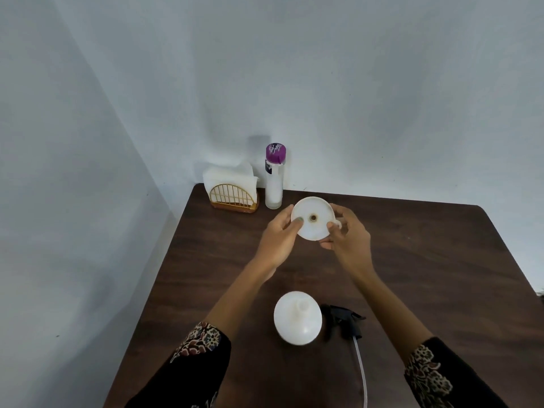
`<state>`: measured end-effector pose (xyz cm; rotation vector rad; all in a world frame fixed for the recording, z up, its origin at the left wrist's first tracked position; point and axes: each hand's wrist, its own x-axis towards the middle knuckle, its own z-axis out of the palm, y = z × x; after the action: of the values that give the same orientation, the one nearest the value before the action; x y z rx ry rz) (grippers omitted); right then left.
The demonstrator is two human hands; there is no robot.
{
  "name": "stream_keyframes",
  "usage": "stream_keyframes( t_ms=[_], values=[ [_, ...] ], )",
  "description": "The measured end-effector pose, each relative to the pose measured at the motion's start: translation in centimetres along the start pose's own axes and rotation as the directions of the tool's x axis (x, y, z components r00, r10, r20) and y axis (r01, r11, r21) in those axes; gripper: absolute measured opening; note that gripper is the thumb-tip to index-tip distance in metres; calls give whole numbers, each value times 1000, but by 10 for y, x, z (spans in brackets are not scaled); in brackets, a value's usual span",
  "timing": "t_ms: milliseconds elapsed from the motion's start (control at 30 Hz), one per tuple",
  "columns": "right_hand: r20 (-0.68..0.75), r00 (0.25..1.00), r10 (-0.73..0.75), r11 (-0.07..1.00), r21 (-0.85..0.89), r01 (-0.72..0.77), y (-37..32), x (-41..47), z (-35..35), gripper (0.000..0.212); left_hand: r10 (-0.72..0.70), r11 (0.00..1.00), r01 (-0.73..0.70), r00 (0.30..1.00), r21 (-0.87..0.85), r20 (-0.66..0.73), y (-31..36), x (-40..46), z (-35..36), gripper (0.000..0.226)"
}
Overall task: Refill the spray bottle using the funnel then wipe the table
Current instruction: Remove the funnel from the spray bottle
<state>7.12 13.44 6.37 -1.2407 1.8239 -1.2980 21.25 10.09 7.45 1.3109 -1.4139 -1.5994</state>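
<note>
Above brown table [412, 260], both hands [312, 240] grip white funnel [313, 218] between them.

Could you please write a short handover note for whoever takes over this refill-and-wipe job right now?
Left hand and right hand both hold the white funnel by its rim above the table, wide mouth towards the camera.
The spray bottle stands open near the front edge; its black trigger head lies beside it on the right, tube trailing towards the front edge.
The purple-capped refill bottle stands capped at the back, beside the napkin holder.
Done: trigger head off, funnel picked up.
Left: seat the funnel in the neck, pour, refit the head, wipe the table.
</note>
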Motion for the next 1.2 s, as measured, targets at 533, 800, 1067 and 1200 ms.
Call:
stream_keyframes(
  t_ms=[533,800,1067,1200],
  values=[
    [235,948,215,957,-244,-157,82,124,55,86,-243,901,208,969,381,45,-64,162,30,80],
    [260,939,223,956,-247,-159,86,133,54,92,-246,837,208,969,507,7,-73,175,35,82],
    [68,970,234,927,-316,-201,77,99,18,79,-158,954,156,987,254,-15,-74,112,14,66],
    [51,964,260,906,-358,-226,81,58,-18,48,-86,984,96,994,148,-73,-82,39,2,57]
  ],
)
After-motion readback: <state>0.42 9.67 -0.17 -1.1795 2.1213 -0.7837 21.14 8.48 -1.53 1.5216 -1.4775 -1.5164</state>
